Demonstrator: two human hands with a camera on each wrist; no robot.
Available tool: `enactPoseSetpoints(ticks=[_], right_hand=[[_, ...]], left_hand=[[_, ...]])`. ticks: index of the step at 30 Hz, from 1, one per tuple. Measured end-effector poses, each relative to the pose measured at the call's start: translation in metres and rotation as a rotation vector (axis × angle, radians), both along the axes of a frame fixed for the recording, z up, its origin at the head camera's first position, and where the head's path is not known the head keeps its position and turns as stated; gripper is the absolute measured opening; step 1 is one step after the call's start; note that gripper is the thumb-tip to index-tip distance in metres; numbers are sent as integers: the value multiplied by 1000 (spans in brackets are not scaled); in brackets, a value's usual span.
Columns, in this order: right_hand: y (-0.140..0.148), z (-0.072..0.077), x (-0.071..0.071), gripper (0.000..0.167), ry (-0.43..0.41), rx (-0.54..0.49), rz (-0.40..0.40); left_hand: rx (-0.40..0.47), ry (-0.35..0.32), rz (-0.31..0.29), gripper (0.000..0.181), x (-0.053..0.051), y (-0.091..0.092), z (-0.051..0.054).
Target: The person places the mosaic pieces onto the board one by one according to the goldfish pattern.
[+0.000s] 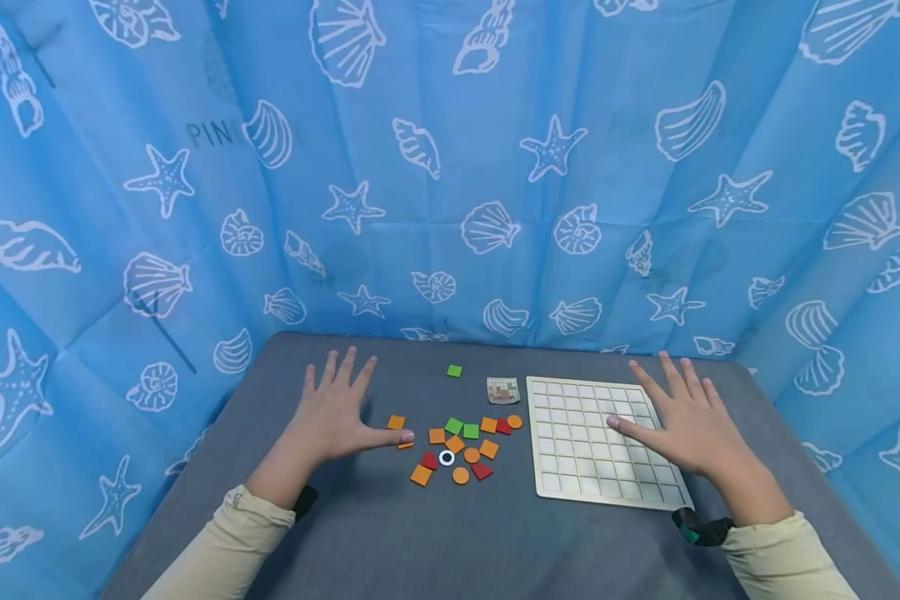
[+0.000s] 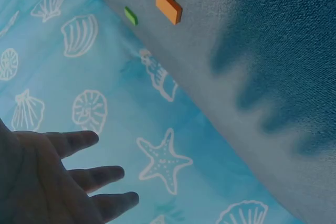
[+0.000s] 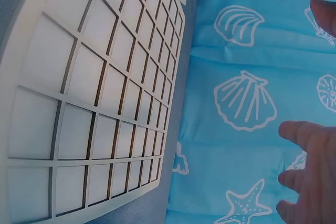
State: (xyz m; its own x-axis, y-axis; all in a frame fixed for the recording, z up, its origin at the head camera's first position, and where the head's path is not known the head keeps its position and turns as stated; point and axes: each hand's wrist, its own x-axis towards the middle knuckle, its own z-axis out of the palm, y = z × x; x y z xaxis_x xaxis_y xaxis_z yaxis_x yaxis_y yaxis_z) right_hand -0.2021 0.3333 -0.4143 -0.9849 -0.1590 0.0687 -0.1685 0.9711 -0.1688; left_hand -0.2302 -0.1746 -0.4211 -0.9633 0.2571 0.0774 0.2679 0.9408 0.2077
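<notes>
My left hand (image 1: 332, 417) is spread above the left side of the table, holding nothing, its thumb over an orange tile at the edge of a loose group. The right hand (image 1: 686, 425), fingers also spread, hovers over the right part of a white grid board (image 1: 585, 442) and partly covers it. In the right wrist view the board's square cells (image 3: 105, 82) hold no tiles. Between the hands lie several orange squares (image 1: 421, 475), orange discs (image 1: 461, 476), red pieces (image 1: 482, 471), green squares (image 1: 470, 431) and one white ring (image 1: 446, 452).
Behind the group lie a lone green square (image 1: 454, 371) and a small printed card (image 1: 503, 391) with a grid picture. The grey table (image 1: 435, 550) ends at a blue curtain (image 1: 435, 167) with white shells and starfish, which hangs behind and at both sides.
</notes>
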Motion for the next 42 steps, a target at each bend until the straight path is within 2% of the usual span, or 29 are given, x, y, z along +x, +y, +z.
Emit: enactPoseSetpoints(ticks=[5,9,12,14,22,30,37,42], right_hand=[[-2,3,-1,99,41,-10,20],[-5,4,0,82,56,-27,20],[-7,2,1,71,40,-48,4],[-7,0,2,68,34,-60,-7],[4,-13,3,60,-42,-220,-24],[20,-36,3,57,-22,-373,-72],[33,-50,4,54,-4,-416,-142],[41,-59,6,54,1,-443,-195]], left_hand=[[-7,24,-19,129,-1,0,0],[-39,43,-52,99,-2,0,-1],[-29,10,-73,75,-1,0,-3],[-11,-12,-81,67,-1,1,-6],[48,-18,-92,60,2,6,-12],[116,-13,-115,59,0,9,-21],[194,-42,-154,52,-1,12,-28],[218,-67,-171,50,-1,17,-33]])
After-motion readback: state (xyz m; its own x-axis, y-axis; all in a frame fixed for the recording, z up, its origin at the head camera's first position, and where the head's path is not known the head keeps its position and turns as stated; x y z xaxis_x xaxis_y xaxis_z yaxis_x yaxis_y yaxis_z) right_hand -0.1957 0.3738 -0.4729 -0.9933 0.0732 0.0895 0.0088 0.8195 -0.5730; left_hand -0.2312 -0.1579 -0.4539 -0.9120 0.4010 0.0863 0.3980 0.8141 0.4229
